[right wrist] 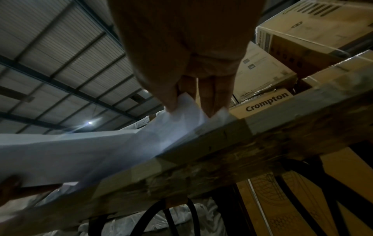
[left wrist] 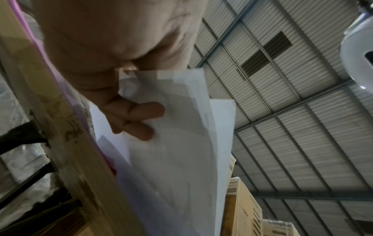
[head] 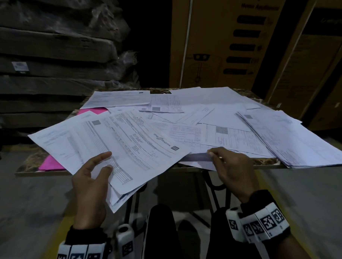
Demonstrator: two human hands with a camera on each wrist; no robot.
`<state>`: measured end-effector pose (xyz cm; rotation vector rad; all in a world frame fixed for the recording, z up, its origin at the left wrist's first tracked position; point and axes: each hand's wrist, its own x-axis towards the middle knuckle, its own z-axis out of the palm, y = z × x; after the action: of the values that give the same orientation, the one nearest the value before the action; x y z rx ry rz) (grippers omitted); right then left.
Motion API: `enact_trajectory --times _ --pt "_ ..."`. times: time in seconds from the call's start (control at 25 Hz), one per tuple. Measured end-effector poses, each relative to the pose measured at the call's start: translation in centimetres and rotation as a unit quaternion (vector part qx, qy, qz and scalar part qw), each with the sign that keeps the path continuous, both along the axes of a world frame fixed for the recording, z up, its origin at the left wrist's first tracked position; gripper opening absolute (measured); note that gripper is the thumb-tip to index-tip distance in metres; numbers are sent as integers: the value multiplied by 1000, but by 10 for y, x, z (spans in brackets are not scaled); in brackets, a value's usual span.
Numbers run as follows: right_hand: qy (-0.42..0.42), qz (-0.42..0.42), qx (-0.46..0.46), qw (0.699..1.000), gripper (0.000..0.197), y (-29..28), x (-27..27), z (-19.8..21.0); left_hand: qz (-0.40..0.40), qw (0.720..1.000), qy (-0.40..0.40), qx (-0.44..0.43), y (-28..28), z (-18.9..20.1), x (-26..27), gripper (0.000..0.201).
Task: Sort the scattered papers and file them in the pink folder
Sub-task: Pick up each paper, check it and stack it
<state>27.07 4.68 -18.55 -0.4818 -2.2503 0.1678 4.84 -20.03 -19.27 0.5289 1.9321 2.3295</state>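
Several white printed papers (head: 195, 117) lie scattered over a small table. A fanned stack of papers (head: 116, 143) is lifted at the table's front left; my left hand (head: 94, 170) grips it, thumb on top and fingers (left wrist: 139, 118) curled under the sheets (left wrist: 177, 143). My right hand (head: 223, 162) pinches the near edge of a loose sheet (head: 196, 157) at the table's front edge, and the right wrist view shows its fingertips (right wrist: 173, 102) on that paper (right wrist: 181, 115). The pink folder (head: 51, 164) lies under the papers; only its left edge and a far corner (head: 92, 111) show.
The table (head: 264, 161) has a marbled top, a taped front edge (right wrist: 222, 143) and black legs. Large Crompton cardboard boxes (head: 231, 40) stand behind on the right. Wrapped mattresses (head: 47, 56) are stacked behind on the left. My knees (head: 162, 226) sit under the table's front.
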Motion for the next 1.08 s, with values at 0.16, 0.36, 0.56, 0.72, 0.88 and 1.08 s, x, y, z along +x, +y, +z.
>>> enact_trajectory --times 0.16,0.36,0.56,0.72,0.88,1.08 --pt "46 -36 25 998 8 11 -10 24 21 999 -13 29 -5 5 0 29" --pt "94 -45 46 994 17 23 -24 53 43 997 -26 66 -15 10 -2 27" --pt "123 -74 11 990 15 18 -30 61 49 996 -33 66 -26 8 -4 29" --pt "180 -37 -10 983 16 0 -37 66 16 999 -44 24 -25 3 -1 31" --pt "167 63 3 984 15 -44 -49 63 -14 999 -35 -7 -13 8 12 34" --pt "54 170 -75 981 17 -86 -63 28 -29 999 -2 -45 -4 9 21 50"
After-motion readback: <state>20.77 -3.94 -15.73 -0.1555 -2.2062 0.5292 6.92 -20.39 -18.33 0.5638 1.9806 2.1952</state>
